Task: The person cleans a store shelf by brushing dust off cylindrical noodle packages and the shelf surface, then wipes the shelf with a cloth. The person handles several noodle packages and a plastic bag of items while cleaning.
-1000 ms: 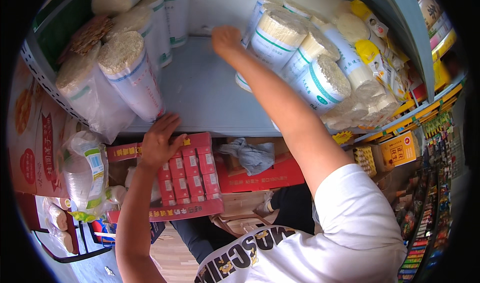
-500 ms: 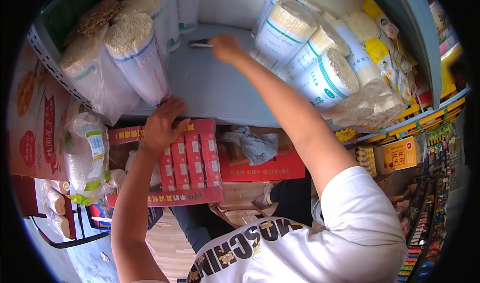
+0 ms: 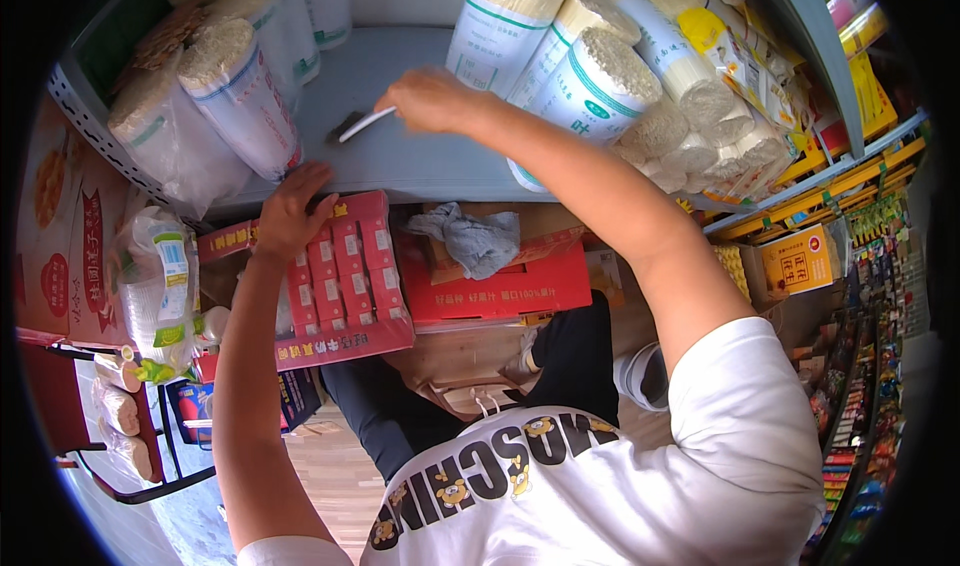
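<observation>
My right hand [image 3: 428,100] grips the white handle of a small dark-bristled brush [image 3: 366,125] over the grey-blue shelf [image 3: 385,61]. The bristle end points left and is at the shelf surface. By the shelf's front edge rests my left hand [image 3: 292,208], fingers spread and holding nothing. Its fingertips lie close to the base of a wrapped noodle bundle [image 3: 238,91] with a white and blue label. Just below that hand is an open red tray of small red boxes [image 3: 345,276].
Wrapped noodle bundles [image 3: 590,86] crowd the shelf's right side, several more the left. A crumpled grey-blue cloth [image 3: 470,238] lies on a red carton [image 3: 510,284] below the shelf. Bagged plastic bowls [image 3: 158,286] stand at left, and an orange box [image 3: 797,261] at right.
My right hand has swept the brush left and nearer to the shelf's front edge. My left hand keeps its place at the edge. The whole view has shifted slightly.
</observation>
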A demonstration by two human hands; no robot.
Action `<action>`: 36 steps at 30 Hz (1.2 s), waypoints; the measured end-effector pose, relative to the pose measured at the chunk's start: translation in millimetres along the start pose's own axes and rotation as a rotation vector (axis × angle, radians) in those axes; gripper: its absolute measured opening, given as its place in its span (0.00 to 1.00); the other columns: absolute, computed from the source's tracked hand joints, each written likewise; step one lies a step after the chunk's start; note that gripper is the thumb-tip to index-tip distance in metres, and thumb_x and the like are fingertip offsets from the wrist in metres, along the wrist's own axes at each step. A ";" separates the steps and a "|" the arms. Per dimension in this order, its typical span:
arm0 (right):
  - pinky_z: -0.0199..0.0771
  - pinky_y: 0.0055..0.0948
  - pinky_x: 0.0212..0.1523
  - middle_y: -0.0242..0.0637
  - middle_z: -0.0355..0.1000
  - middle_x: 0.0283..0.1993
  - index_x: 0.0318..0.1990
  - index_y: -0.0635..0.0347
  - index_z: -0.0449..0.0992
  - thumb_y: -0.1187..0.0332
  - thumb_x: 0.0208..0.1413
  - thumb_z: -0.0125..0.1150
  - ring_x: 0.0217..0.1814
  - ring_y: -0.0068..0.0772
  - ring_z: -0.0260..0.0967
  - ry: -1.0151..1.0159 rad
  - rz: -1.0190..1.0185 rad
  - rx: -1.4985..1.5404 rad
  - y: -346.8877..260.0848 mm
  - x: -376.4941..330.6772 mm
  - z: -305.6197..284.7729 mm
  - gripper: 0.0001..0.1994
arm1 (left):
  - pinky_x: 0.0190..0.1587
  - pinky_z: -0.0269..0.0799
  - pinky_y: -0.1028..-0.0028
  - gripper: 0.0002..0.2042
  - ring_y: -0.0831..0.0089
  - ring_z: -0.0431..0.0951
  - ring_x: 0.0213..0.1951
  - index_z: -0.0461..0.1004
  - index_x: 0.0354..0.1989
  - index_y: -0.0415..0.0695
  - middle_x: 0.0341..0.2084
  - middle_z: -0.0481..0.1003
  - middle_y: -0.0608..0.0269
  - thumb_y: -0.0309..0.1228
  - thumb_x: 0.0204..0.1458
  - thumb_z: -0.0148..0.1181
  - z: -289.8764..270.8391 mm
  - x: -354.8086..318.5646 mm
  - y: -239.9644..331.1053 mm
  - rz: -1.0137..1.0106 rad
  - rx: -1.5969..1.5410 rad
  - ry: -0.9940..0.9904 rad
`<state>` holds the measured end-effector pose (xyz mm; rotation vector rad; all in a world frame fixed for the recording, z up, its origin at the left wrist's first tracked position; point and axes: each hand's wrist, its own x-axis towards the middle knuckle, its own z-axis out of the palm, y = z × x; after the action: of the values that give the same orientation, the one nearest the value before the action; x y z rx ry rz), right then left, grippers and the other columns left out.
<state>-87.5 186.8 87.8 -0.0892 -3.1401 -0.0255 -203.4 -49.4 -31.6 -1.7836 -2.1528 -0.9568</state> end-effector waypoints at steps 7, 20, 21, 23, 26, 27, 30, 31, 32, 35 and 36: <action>0.75 0.41 0.43 0.43 0.77 0.40 0.44 0.47 0.81 0.75 0.50 0.54 0.44 0.47 0.75 0.200 0.227 0.020 21.8 39.6 -5.6 0.16 | 0.55 0.69 0.64 0.17 0.55 0.71 0.54 0.74 0.49 0.42 0.51 0.73 0.53 0.33 0.51 0.61 1.3 -0.5 -0.5 0.021 0.035 0.004; 0.74 0.41 0.45 0.39 0.78 0.42 0.46 0.47 0.80 0.76 0.47 0.53 0.46 0.46 0.74 0.012 0.094 0.134 5.9 -20.6 13.8 0.19 | 0.56 0.68 0.63 0.16 0.54 0.71 0.54 0.73 0.49 0.43 0.50 0.73 0.52 0.32 0.51 0.61 1.5 -1.4 -4.3 0.004 0.013 -0.006; 0.74 0.41 0.45 0.39 0.78 0.42 0.46 0.47 0.80 0.76 0.47 0.53 0.46 0.46 0.74 0.016 0.087 0.127 3.7 -28.7 12.5 0.19 | 0.56 0.68 0.63 0.16 0.54 0.71 0.54 0.73 0.49 0.43 0.50 0.73 0.52 0.32 0.52 0.61 2.7 -0.6 -3.3 -0.015 -0.008 -0.016; 0.74 0.41 0.45 0.39 0.78 0.41 0.46 0.47 0.80 0.76 0.46 0.53 0.45 0.45 0.74 0.023 0.074 0.115 -0.1 -43.9 10.6 0.19 | 0.56 0.68 0.63 0.16 0.54 0.71 0.55 0.73 0.49 0.44 0.50 0.73 0.51 0.32 0.52 0.60 3.5 1.2 -2.5 0.008 -0.007 -0.017; 0.74 0.41 0.44 0.40 0.78 0.41 0.46 0.47 0.80 0.76 0.46 0.53 0.45 0.46 0.74 0.040 0.042 0.088 -1.4 -60.3 14.3 0.19 | 0.57 0.67 0.64 0.16 0.55 0.70 0.55 0.73 0.50 0.44 0.50 0.72 0.52 0.32 0.52 0.60 7.7 0.3 -5.1 0.012 0.022 -0.026; 0.74 0.41 0.44 0.40 0.78 0.41 0.46 0.48 0.80 0.76 0.46 0.53 0.45 0.46 0.74 0.033 0.053 0.098 -3.9 -63.8 13.1 0.19 | 0.57 0.67 0.64 0.16 0.56 0.70 0.55 0.73 0.50 0.44 0.50 0.72 0.53 0.32 0.52 0.60 7.2 -0.7 -7.2 0.016 0.037 -0.023; 0.75 0.41 0.44 0.40 0.78 0.41 0.45 0.48 0.80 0.76 0.46 0.54 0.44 0.46 0.74 0.036 0.076 0.139 -8.8 -72.8 12.3 0.19 | 0.58 0.67 0.64 0.16 0.57 0.70 0.56 0.73 0.50 0.43 0.52 0.72 0.55 0.32 0.53 0.59 8.3 -2.7 -12.0 0.032 0.077 -0.023; 0.75 0.41 0.44 0.40 0.78 0.40 0.45 0.48 0.80 0.76 0.46 0.54 0.44 0.45 0.74 0.052 0.079 0.160 -8.6 -74.9 14.1 0.18 | 0.58 0.66 0.64 0.16 0.57 0.70 0.56 0.73 0.50 0.43 0.52 0.72 0.55 0.32 0.54 0.58 10.1 -2.8 -13.0 0.033 0.085 -0.023; 0.75 0.41 0.44 0.39 0.78 0.40 0.45 0.48 0.81 0.76 0.46 0.54 0.44 0.45 0.74 0.068 0.081 0.181 -8.8 -76.7 16.0 0.18 | 0.59 0.66 0.65 0.16 0.57 0.69 0.57 0.73 0.51 0.43 0.52 0.72 0.55 0.32 0.54 0.58 11.9 -3.3 -13.9 0.032 0.095 -0.022; 0.75 0.41 0.43 0.39 0.78 0.39 0.44 0.47 0.81 0.76 0.46 0.55 0.43 0.44 0.75 0.128 0.088 0.159 -9.9 -81.7 20.0 0.18 | 0.60 0.64 0.65 0.16 0.58 0.68 0.57 0.73 0.51 0.43 0.53 0.72 0.56 0.33 0.55 0.57 18.1 -3.1 -15.5 0.002 0.118 -0.032; 0.75 0.41 0.44 0.39 0.78 0.39 0.44 0.47 0.81 0.76 0.46 0.55 0.44 0.44 0.75 0.119 0.096 0.162 -11.4 -81.3 21.0 0.18 | 0.60 0.63 0.64 0.16 0.57 0.68 0.58 0.73 0.52 0.43 0.54 0.71 0.55 0.32 0.56 0.56 18.8 -4.0 -16.6 -0.001 0.132 -0.045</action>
<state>-6.9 171.2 66.6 -0.2281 -3.0011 0.2153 -213.1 -42.9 -54.2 -1.7586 -2.1884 -0.7621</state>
